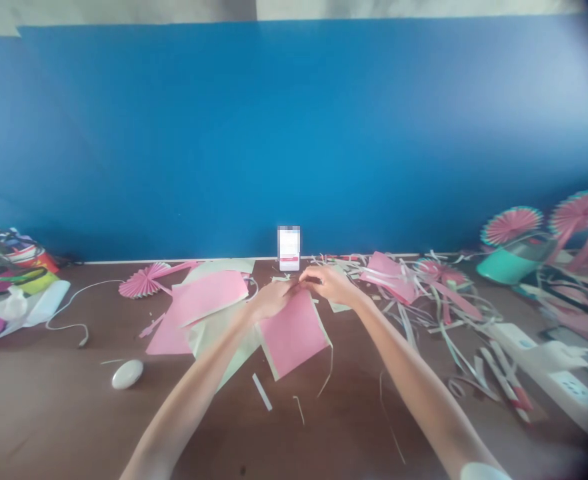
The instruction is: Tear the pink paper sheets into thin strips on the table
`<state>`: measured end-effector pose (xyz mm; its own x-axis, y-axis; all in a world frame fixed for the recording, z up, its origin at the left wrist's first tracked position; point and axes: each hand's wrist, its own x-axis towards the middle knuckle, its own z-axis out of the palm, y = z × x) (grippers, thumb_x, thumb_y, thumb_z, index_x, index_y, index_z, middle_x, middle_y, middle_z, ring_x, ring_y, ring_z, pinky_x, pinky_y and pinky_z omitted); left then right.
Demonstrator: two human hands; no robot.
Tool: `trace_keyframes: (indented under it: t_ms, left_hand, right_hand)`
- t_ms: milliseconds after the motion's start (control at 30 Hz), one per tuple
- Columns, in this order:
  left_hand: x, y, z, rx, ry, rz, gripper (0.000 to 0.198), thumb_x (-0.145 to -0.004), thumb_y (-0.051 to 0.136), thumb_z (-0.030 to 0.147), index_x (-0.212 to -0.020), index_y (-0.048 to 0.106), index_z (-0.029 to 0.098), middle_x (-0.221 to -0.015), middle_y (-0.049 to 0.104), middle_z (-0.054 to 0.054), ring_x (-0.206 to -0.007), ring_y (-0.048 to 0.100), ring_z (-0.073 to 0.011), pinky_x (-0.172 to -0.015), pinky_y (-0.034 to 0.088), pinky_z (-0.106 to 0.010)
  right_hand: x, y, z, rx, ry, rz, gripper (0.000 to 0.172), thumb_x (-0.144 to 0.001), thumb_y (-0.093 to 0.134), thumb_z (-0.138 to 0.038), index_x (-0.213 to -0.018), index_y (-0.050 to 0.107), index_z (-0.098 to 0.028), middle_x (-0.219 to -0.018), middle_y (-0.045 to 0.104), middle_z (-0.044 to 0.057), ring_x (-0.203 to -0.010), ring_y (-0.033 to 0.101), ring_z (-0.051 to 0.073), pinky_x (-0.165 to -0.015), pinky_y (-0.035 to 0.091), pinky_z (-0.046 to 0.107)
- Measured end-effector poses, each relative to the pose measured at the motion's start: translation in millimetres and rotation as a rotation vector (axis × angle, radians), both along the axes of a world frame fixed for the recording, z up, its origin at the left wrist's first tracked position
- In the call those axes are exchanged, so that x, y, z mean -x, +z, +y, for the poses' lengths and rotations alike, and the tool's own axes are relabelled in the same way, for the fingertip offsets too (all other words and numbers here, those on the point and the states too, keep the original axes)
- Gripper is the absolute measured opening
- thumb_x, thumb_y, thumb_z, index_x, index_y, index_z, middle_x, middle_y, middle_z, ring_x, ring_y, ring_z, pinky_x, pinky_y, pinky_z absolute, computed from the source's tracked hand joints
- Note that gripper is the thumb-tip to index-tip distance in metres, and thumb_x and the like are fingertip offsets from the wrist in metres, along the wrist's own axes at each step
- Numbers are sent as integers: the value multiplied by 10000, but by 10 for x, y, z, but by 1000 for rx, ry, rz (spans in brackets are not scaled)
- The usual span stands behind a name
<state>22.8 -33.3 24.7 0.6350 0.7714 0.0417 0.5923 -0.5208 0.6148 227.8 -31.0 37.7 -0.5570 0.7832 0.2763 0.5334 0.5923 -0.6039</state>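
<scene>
Nearest on the brown tabletop (224, 447), a few narrow paper scraps (262, 392) lie loose, with a smooth white oval object (127, 375) off to the left. At the right are a white power strip (577, 393) and, just beside it, some red-and-white pens (508, 380).

In the middle, a pink sheet (297, 337) with pale edges lies turned askew, one corner toward the person. The left hand (274, 300) and right hand (330, 283) meet at its far end, fingers bent and narrow, fingertips close together; blur hides whether either pinches the paper.

Left of the sheet, more pink paper (214, 298) overlaps pale green paper (229, 340); beyond is a pleated pink fan (143, 281). To the right spreads a tangle of paper strips (409, 327).

Farther back, a phone (289, 251) stands upright, its screen lit. A turquoise container (507, 265) sits far right, another pink fan (513, 225) above it. Behind everything rises a blue panel (294, 133).
</scene>
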Motion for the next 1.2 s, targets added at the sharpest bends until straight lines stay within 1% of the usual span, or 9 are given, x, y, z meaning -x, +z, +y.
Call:
trace_keyframes:
  t_ms: [133, 233, 367, 500, 633, 767, 933, 1067, 1200]
  left_hand:
    - [9, -39, 22, -32, 42, 24, 502, -961, 188, 476, -1100, 588, 206, -1061, 657, -75, -933, 617, -246, -835, 433, -332]
    - [15, -70, 32, -30, 52, 38, 504, -958, 193, 485, -1066, 601, 211, -1034, 662, -72, -923, 619, -245, -812, 440, -324]
    - [24, -78, 30, -12, 30, 39, 484, -959, 197, 483, -1114, 579, 230, -1046, 657, -62, -917, 621, -236, -809, 437, -319]
    - [30, -68, 33, 7, 2, 35, 486, -957, 195, 495, -1169, 543, 231, -1093, 642, -65, -920, 619, -232, -781, 439, -310]
    - [34, -68, 51, 13, -16, 58, 485, -957, 197, 495, -1112, 563, 216, -1035, 655, -67, -859, 629, -224, -733, 440, -300]
    - [42, -64, 43, -6, 14, 91, 506, -954, 191, 501, -1061, 593, 214, -990, 662, -69, -849, 628, -229, -724, 438, -304]
    - [38, -45, 3, -34, 36, 111, 492, -957, 195, 487, -1130, 585, 244, -1031, 661, -61, -900, 622, -242, -747, 440, -313]
    - [39, -45, -1, -34, 36, 107, 467, -956, 221, 478, -1159, 579, 257, -1059, 657, -52, -924, 620, -239, -782, 440, -313]
    - [43, -40, 5, -39, 15, 80, 456, -956, 236, 478, -1144, 588, 258, -1063, 658, -50, -926, 619, -240, -796, 438, -320]
  right_hand:
    - [1, -13, 1, -20, -4, -1, 314, -877, 495, -452, -924, 665, -191, -864, 668, 60, -741, 571, 171, -649, 403, 272]
    - [-3, -8, -5, -30, 3, -12, 318, -869, 504, -466, -921, 658, -193, -829, 663, 46, -679, 550, 148, -606, 376, 252]
    - [-2, -5, -10, -37, 2, -53, 332, -886, 473, -472, -895, 651, -192, -777, 650, 36, -622, 523, 133, -583, 346, 244]
    - [-12, -37, 16, -58, -1, -93, 338, -905, 440, -463, -891, 650, -197, -796, 657, 43, -648, 538, 142, -598, 339, 247]
    - [-28, -52, 31, -90, -8, -119, 340, -915, 422, -463, -879, 647, -211, -793, 660, 31, -677, 547, 145, -604, 332, 242]
    - [-27, -30, 14, -90, -6, -128, 366, -919, 402, -477, -881, 647, -209, -776, 655, 28, -650, 535, 136, -587, 322, 238]
    - [-19, -58, 17, -76, -45, -177, 371, -905, 421, -496, -888, 661, -214, -736, 654, 22, -604, 519, 129, -563, 304, 239]
    - [-12, -93, 40, -102, -16, -190, 352, -918, 411, -468, -941, 672, -233, -758, 667, 26, -638, 539, 138, -572, 296, 241]
    - [-17, -91, 47, -101, 5, -193, 341, -926, 404, -444, -913, 675, -236, -726, 659, 17, -628, 532, 137, -555, 274, 237]
